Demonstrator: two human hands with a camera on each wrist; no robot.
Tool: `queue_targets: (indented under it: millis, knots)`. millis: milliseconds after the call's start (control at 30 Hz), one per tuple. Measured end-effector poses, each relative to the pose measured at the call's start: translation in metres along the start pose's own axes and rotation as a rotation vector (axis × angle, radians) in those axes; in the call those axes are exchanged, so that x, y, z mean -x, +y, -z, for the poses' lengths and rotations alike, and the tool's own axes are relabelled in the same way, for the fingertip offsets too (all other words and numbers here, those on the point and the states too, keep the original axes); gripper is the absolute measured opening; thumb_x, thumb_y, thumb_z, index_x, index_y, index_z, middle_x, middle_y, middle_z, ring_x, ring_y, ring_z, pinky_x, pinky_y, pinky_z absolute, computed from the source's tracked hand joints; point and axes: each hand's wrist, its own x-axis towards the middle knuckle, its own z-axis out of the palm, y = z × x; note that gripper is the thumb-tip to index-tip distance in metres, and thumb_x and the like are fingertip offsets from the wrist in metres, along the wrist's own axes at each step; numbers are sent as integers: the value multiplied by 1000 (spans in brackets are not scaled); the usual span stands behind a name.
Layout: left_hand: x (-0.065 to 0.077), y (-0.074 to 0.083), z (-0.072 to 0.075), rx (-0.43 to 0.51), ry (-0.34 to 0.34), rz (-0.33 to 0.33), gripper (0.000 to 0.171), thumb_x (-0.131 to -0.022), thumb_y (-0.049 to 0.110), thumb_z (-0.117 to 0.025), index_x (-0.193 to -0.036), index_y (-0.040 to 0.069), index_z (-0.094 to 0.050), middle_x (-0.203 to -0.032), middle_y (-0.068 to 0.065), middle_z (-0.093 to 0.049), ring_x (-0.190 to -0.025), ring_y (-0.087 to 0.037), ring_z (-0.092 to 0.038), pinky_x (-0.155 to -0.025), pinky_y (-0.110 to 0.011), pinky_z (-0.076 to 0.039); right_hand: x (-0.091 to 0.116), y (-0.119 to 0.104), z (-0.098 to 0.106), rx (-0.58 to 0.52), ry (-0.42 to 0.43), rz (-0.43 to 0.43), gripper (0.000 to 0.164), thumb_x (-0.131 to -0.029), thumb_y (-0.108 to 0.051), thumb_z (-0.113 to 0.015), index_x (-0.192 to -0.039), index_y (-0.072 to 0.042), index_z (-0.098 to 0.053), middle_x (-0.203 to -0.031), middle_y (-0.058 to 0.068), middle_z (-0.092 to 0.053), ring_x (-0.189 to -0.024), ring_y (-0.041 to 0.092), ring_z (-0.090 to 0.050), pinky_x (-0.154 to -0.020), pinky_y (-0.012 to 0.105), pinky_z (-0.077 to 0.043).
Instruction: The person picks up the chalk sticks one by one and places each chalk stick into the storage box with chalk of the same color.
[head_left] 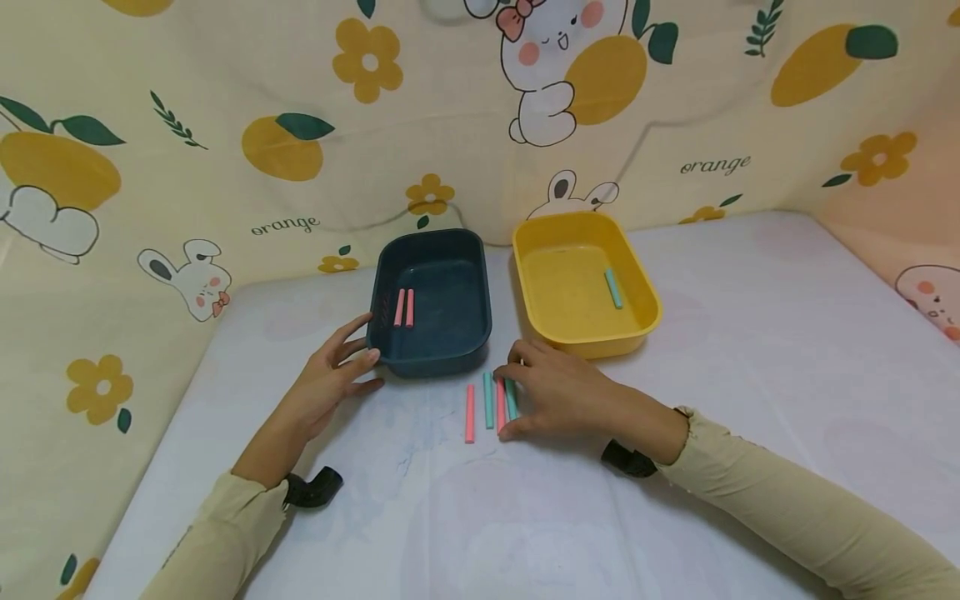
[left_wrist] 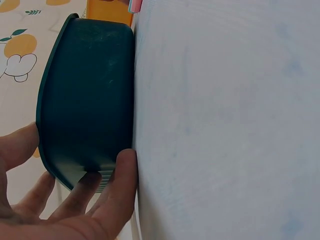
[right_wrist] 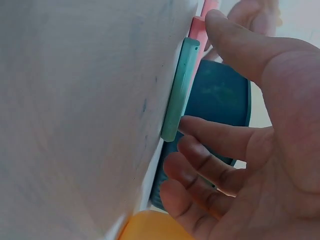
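Two pink chalk sticks (head_left: 404, 307) lie in the dark blue-green tray (head_left: 431, 367). My left hand (head_left: 333, 375) touches the tray's near left side, fingers spread against its wall and rim in the left wrist view. On the table in front stand side by side a pink chalk stick (head_left: 469, 414), a teal one (head_left: 489, 402), a second pink one (head_left: 501, 408) and another teal one (head_left: 512, 400). My right hand (head_left: 562, 392) pinches that second pink chalk (right_wrist: 198, 31) by its ends between thumb and index finger. The nearer teal chalk (right_wrist: 180, 90) partly hides it in the right wrist view.
A yellow tray (head_left: 592, 346) stands right of the dark one, with one teal chalk stick (head_left: 613, 288) inside. Behind both trays hangs a printed cloth (head_left: 465, 125). White cloth (head_left: 450, 517) covers the table and bears faint blue marks.
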Motion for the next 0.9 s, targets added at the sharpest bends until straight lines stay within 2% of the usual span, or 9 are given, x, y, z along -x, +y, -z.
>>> queue_targets:
  millis: [233, 567, 900]
  knots:
    - [0, 0, -1, 6, 3, 3, 68, -102, 19, -56, -159, 32, -21, -165, -16, -19, -144, -40, -37, -108, -54, -44, -1, 0, -2, 16, -12, 4, 81, -72, -69, -77, -134, -18, -63, -121, 0, -52, -105, 16, -49, -79, 27, -48]
    - [-2, -2, -1, 12, 4, 4, 68, -102, 19, -57, -159, 32, -22, -164, -17, -20, -143, -40, -38, -108, -54, -45, -1, 0, -3, -9, -20, -2, 80, -73, -66, -78, -134, -17, -63, -120, 0, -52, -105, 15, -49, -82, 28, -49]
    - [-4, -3, 2, 9, 12, 9, 67, -102, 18, -56, -158, 34, -23, -164, -14, -22, -142, -39, -40, -105, -52, -48, -2, -2, -1, -34, -17, -40, 80, -69, -68, -79, -134, -23, -62, -124, -2, -52, -107, 14, -48, -86, 29, -51]
